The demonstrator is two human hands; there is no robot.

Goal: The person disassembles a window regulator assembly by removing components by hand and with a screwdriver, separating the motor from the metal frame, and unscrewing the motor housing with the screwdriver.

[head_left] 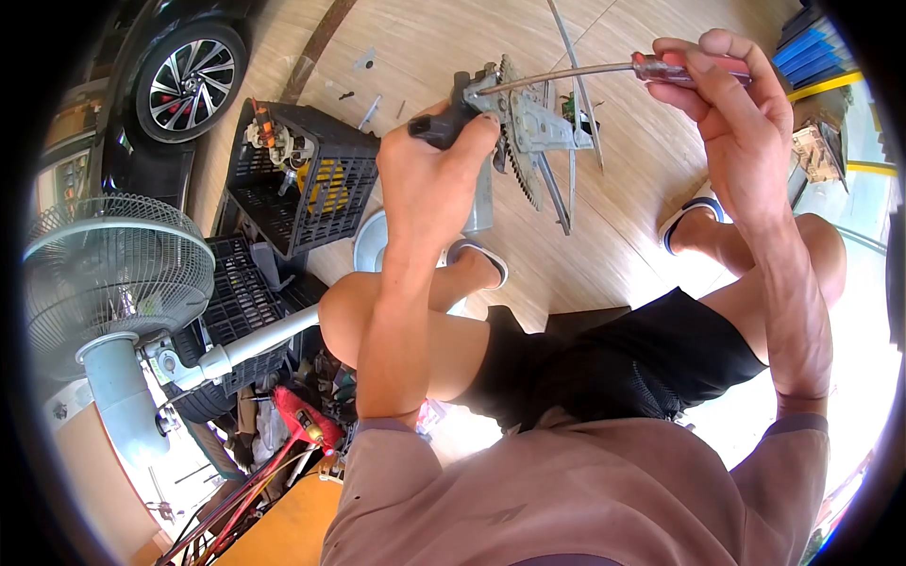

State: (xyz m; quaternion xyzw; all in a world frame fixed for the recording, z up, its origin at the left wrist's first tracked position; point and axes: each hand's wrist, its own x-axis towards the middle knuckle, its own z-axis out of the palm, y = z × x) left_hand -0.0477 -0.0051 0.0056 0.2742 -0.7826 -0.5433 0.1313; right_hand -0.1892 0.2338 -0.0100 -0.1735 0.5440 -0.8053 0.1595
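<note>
My left hand (429, 174) is wrapped around the black motor (436, 130) of a metal window regulator (547, 127), holding it up above the floor. A curved toothed gear plate (519, 156) and long thin metal arms belong to this mechanism. In my right hand (746, 108) is a screwdriver (661, 69) with a reddish see-through handle, gripped between thumb and fingers. Its long shaft points left, and the tip meets the mechanism near the motor, close to my left thumb. Whether the tip sits in a screw is too small to tell.
A black plastic crate (349, 141) with parts stands left of my left hand. Farther left are a grey fan (123, 255) and a car wheel (192, 83). Small loose parts, including a thin rod (370, 111), lie on the tiled floor. Blue items (813, 52) are stacked at right.
</note>
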